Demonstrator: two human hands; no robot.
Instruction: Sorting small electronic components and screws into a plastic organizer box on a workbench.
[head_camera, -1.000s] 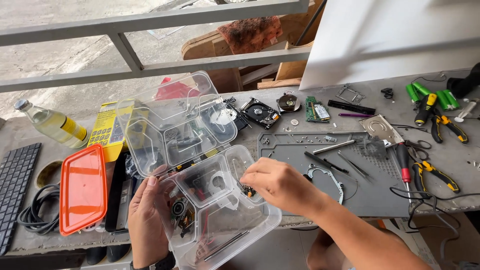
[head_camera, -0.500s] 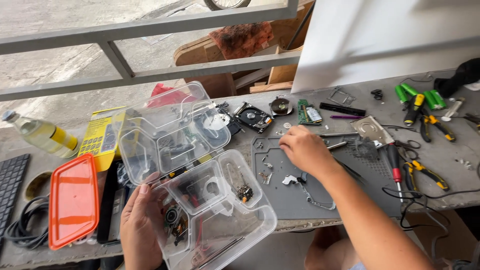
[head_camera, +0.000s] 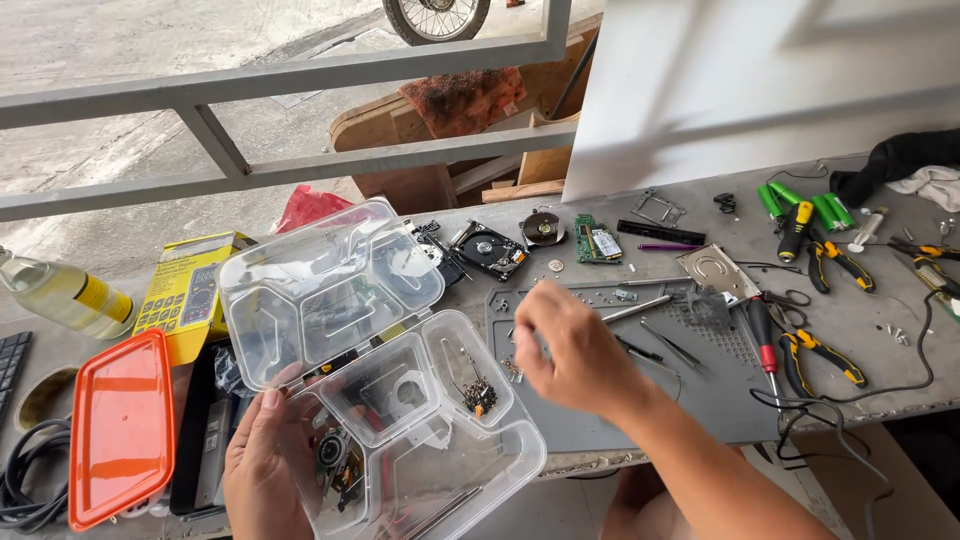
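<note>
Clear compartment box (head_camera: 400, 400) rests in left hand (head_camera: 265, 470) grip; right hand (head_camera: 570, 350) hovers blurred above grey mat (head_camera: 700, 390), grip state unclear.

Left hand (head_camera: 262, 462) grips the near left edge of the open clear plastic organizer box (head_camera: 385, 385), lid tilted up behind it, small parts in its compartments. Right hand (head_camera: 570, 350) hovers, blurred, over the grey work mat (head_camera: 700, 400). Orange lid (head_camera: 120, 430) lies at left, pliers (head_camera: 825, 355) at right on the surface (head_camera: 880, 310).
</note>
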